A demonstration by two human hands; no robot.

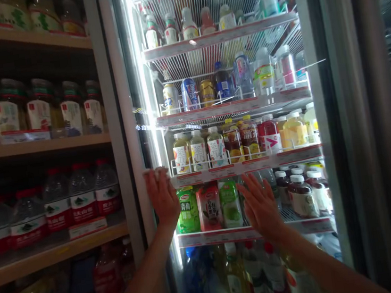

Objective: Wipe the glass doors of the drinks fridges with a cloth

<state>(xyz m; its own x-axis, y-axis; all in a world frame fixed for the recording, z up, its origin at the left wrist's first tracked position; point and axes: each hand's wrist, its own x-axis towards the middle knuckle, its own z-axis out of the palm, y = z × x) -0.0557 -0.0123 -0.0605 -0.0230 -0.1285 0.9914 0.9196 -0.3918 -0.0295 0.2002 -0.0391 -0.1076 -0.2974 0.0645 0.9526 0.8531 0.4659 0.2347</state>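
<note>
Hands press flat on the cooler's glass door (150, 123) at centre frame: the left hand (162, 195) near the door's lit left edge, the right hand (261, 205) over the green bottles (189, 211), fingers (253, 187) of both spread apart, clamped on nothing. This looks like sliding the door sideways; moving it further calls for steady, even pressure from both palms along its track.

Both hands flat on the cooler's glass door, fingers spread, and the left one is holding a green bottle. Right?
Not quite. The head view shows the left hand holding nothing: it lies flat and open on the glass door, like the right hand. The green bottle stands on a shelf inside the cooler, behind the glass.
</note>
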